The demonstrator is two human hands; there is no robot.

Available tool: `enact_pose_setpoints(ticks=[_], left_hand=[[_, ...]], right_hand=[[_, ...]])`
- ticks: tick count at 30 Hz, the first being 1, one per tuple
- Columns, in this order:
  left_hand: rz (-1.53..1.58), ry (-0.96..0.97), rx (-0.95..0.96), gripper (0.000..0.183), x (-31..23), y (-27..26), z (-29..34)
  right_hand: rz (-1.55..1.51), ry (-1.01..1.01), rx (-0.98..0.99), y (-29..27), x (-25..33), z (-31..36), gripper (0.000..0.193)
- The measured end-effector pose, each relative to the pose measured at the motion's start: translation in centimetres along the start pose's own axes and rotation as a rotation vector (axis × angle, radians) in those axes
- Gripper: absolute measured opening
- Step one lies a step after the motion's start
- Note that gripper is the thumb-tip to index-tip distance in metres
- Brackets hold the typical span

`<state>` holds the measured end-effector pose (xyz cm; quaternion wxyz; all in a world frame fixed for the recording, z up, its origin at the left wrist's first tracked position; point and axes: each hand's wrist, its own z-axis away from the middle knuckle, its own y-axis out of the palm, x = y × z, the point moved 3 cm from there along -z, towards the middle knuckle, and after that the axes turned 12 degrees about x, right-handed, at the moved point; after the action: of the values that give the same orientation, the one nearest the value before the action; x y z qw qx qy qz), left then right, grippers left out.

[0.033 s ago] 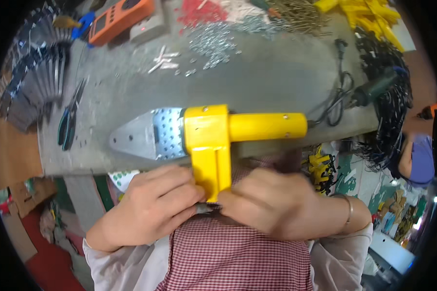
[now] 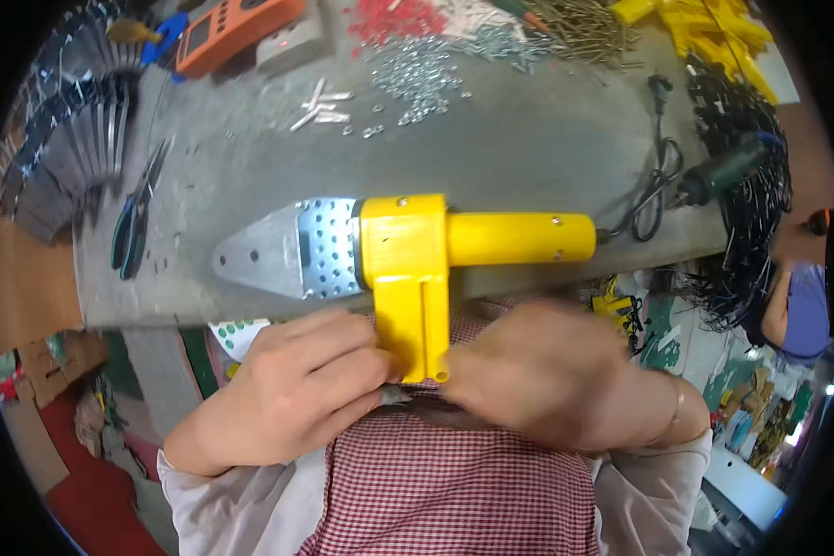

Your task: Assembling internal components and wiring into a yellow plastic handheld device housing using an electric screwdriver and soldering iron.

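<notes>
A yellow pipe welding iron (image 2: 404, 241) with a flat, pointed grey metal plate (image 2: 261, 256) and a perforated silver guard (image 2: 330, 248) lies across the table's near edge. Its handle points right, and a yellow leg hangs towards me. My left hand (image 2: 310, 385) is closed at the lower left side of that leg, fingers curled against it. A small greyish bit shows under its fingertips, too indistinct to name. My right hand (image 2: 537, 371) is beside the leg's lower right end, its fingers smeared by motion; what they hold, if anything, is hidden.
Pliers (image 2: 137, 218) lie at left, near stacked metal plates (image 2: 60, 153). Small metal nuts (image 2: 417, 83), red pieces (image 2: 394, 20) and long screws (image 2: 588, 28) are piled at the back. A dark green power screwdriver (image 2: 723, 171) and black cables (image 2: 737, 213) lie right. An orange meter (image 2: 236, 35) stands back left.
The view has shifted slightly. My right hand has moved a little and is more blurred, baring the round hole at the leg's lower end. My left hand stays against the leg.
</notes>
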<state>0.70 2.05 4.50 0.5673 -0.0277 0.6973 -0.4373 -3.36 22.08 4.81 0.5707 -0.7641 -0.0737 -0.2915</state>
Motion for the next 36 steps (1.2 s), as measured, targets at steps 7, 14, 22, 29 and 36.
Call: enact_pose_setpoints(ticks=[7, 14, 22, 29, 36], left_hand=[[0.01, 0.091, -0.011, 0.026, 0.6, -1.0, 0.4], [-0.111, 0.064, -0.076, 0.023, -0.4, -1.8, -1.0], [-0.131, 0.086, -0.15, 0.02, -0.4, -3.5, -3.8], [-0.382, 0.152, -0.266, 0.031, -4.9, -3.9, -8.4], [-0.303, 0.088, -0.106, 0.03, -3.9, -4.0, -7.4]], right_hand=[[0.266, 0.679, -0.375, -9.3, -16.5, 3.1, 0.021], [0.59, 0.848, -0.201, -10.1, -22.0, 0.6, 0.026], [-0.02, 0.795, -0.417, -14.4, -19.8, 2.0, 0.015], [0.065, 0.2, -0.157, -8.6, -2.5, -1.9, 0.013], [-0.38, 0.207, -0.364, -5.4, -2.8, 0.3, 0.018]])
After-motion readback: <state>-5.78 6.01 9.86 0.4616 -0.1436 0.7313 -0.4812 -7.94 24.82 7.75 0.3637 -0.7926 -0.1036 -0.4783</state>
